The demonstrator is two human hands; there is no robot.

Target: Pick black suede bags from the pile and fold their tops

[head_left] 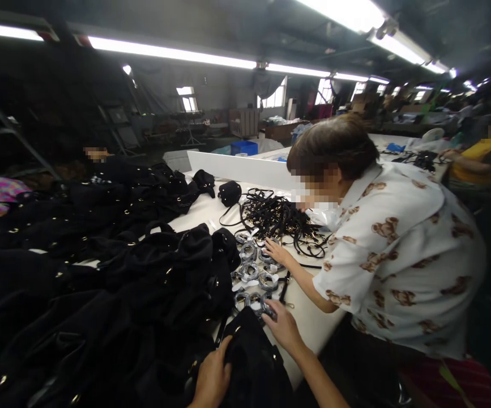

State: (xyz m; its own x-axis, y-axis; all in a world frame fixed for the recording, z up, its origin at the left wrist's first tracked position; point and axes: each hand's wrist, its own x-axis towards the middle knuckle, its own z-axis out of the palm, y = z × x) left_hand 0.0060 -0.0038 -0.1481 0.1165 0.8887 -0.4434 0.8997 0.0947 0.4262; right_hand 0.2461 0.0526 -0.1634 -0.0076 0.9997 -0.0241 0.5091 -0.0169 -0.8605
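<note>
My left hand (pixel 212 375) is closed on the edge of a black fabric bag (pixel 251 354) with small gold-coloured fittings; its thumb lies along the cloth. Over the bag's far side reaches my right hand (pixel 286 327), fingers apart, their tips at the edge of a coiled black strap in a clear plastic packet (pixel 257 305). Whether the fingertips touch the packet is hard to see. More such packets (pixel 250 272) lie in rows beyond it. A co-worker's hand (pixel 277 253) rests at the far packets.
Black bags (pixel 113 283) with gold fittings heap over the left of the white table (pixel 313 334). Loose black straps (pixel 274 215) with metal clips pile up farther back. A co-worker in a bear-print shirt (pixel 402 255) leans in from the right. A white board (pixel 240 173) stands behind.
</note>
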